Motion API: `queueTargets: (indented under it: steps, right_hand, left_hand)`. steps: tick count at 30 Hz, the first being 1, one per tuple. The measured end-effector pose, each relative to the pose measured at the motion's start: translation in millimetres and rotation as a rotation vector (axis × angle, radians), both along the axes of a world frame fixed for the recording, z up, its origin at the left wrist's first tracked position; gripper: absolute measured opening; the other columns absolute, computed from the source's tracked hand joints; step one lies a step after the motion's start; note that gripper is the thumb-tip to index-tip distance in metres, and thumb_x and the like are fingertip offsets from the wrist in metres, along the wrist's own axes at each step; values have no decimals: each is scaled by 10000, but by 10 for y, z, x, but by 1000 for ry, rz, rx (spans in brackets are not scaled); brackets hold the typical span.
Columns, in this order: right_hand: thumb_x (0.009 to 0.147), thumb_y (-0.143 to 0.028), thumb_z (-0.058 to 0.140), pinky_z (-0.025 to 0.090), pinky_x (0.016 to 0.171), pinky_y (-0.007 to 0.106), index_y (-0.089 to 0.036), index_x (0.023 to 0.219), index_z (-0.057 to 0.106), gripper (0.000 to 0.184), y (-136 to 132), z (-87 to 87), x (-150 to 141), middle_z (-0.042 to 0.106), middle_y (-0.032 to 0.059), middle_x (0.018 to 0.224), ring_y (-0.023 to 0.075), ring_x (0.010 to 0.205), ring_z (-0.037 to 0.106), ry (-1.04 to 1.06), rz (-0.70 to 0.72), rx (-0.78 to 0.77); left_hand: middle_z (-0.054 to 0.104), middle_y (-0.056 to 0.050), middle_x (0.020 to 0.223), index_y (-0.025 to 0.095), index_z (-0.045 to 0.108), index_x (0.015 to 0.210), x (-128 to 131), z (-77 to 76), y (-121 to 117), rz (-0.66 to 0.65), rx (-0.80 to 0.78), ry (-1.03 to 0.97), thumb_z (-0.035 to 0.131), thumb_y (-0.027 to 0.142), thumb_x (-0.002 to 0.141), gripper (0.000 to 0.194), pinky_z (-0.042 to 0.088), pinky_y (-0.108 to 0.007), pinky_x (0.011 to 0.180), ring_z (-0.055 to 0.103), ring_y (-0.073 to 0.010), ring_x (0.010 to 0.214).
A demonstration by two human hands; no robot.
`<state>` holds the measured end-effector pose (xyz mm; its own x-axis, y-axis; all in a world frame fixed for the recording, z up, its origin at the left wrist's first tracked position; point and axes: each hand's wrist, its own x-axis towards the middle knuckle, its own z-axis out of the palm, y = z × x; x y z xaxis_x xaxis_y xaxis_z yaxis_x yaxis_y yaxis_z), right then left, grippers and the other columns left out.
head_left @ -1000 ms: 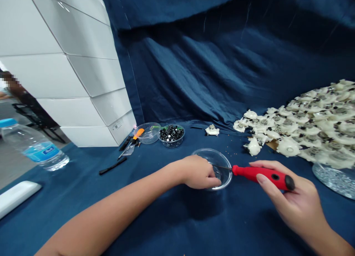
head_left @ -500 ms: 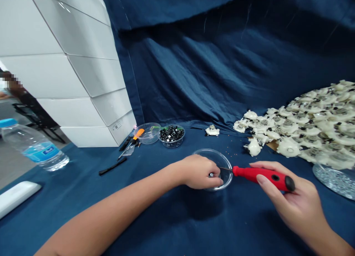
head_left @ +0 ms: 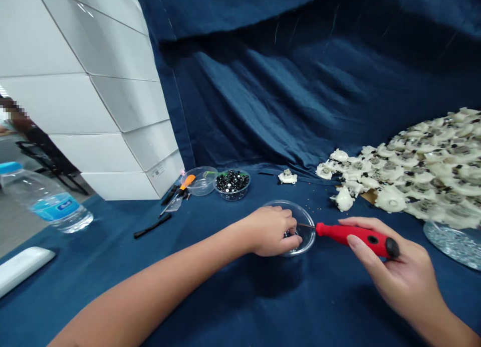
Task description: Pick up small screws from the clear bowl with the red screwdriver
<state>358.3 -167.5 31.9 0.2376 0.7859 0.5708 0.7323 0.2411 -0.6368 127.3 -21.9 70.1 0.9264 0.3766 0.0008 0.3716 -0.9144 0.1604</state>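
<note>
My left hand [head_left: 271, 230] rests at the near rim of a small clear plastic bowl [head_left: 305, 218], fingers curled and pinched on a small part I cannot make out. My right hand [head_left: 391, 267] grips a red-handled screwdriver [head_left: 355, 235]; its thin metal tip points left into the bowl, close to my left fingertips. Both forearms lie over the dark blue cloth [head_left: 233, 297] covering the table.
A big heap of white plastic gear parts [head_left: 417, 171] fills the right, with a glittering dish [head_left: 456, 244] below it. At the back stand a bowl of black pieces [head_left: 232, 182], an empty clear bowl [head_left: 200, 180] and small tools [head_left: 176, 194]. Water bottle [head_left: 45, 199] and white boxes [head_left: 86, 96] left.
My left fingers have closed tighter over the small part in the bowl, hiding it. The screwdriver has risen slightly. Little else has moved.
</note>
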Motion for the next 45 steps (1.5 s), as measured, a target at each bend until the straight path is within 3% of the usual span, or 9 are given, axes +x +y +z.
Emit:
queueTargets:
  steps: [6, 15, 37, 45]
  right_hand:
    - [1040, -458, 678, 484, 709, 311, -287, 1148, 767, 221, 5, -19, 11, 770, -31, 897, 183, 694, 656, 16, 18, -1]
    - [1026, -469, 687, 497, 706, 302, -295, 1114, 774, 214, 9, -1, -8, 772, -35, 888, 178, 687, 665, 20, 11, -2]
    - [1035, -466, 685, 511, 750, 307, -283, 1118, 776, 220, 20, -19, 11, 802, -20, 978, 195, 783, 722, 22, 42, -8]
    - [1026, -461, 687, 520, 745, 284, -288, 1100, 782, 210, 18, 14, -10, 786, -37, 941, 173, 745, 707, 20, 39, 0]
  left_hand:
    - [765, -94, 990, 172, 777, 909, 12, 7, 4, 28, 4, 55, 569, 462, 1061, 388, 487, -355, 749, 720, -268, 899]
    - [792, -77, 806, 193, 749, 753, 30, 71, -8, 41, -28, 168, 506, 503, 1073, 508, 312, -346, 570, 677, -222, 704]
    - [749, -50, 719, 205, 777, 722, 27, 89, 21, 14, -113, 204, 480, 543, 1079, 575, 309, -333, 572, 496, -170, 564]
    - [762, -59, 725, 206, 772, 699, 11, 77, 7, 19, -125, 211, 492, 526, 1080, 571, 291, -342, 560, 542, -175, 561]
